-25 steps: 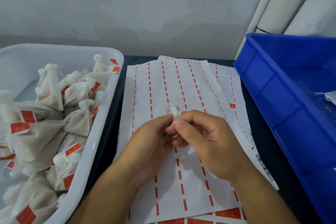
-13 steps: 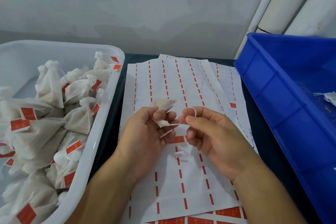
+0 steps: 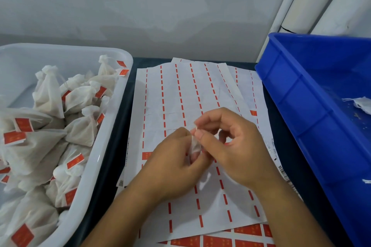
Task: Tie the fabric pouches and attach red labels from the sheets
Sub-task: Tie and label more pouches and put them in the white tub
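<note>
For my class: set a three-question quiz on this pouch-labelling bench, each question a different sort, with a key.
1. True or false: the white tub of labelled pouches sits to the person's left.
2. What do the left hand and right hand pinch between them? A) a fabric pouch B) scissors C) a pen
3. Fill in: the bin on the right is coloured ____.

Key: 1 true; 2 A; 3 blue.

Both forearms reach in from below and meet. The left hand (image 3: 172, 158) and right hand (image 3: 230, 146) touch at the fingertips, fingers curled, each grip pinching a small white pouch (image 3: 195, 146).
</note>
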Demonstrator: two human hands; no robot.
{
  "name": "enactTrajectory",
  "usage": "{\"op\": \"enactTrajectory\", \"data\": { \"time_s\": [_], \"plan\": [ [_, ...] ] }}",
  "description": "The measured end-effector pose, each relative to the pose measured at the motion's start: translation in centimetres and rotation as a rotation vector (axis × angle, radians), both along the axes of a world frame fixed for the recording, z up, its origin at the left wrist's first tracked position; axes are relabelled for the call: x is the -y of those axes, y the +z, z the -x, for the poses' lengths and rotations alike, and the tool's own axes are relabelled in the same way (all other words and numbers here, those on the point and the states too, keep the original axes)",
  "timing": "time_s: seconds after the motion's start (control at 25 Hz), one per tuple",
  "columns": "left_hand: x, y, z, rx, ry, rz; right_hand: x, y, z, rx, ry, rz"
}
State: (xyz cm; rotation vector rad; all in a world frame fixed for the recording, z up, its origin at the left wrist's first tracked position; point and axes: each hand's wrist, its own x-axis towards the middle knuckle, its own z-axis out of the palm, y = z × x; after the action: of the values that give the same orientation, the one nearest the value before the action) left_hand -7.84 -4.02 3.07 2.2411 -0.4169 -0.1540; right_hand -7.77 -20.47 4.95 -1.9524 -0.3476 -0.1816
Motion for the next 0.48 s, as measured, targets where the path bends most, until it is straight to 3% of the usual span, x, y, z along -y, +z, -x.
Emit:
{"op": "enactTrajectory", "data": {
  "time_s": [0.2, 0.48],
  "plan": [
    [-0.09, -0.37, -0.08, 0.075, -0.058, 0.047, 0.13, -0.58, -0.04, 0.048, 0.001, 0.069],
    [-0.12, 0.16, 0.02, 0.031, -0.007, 0.142, 0.57, -0.49, -0.44, -0.003, 0.101, 0.098]
  ]
}}
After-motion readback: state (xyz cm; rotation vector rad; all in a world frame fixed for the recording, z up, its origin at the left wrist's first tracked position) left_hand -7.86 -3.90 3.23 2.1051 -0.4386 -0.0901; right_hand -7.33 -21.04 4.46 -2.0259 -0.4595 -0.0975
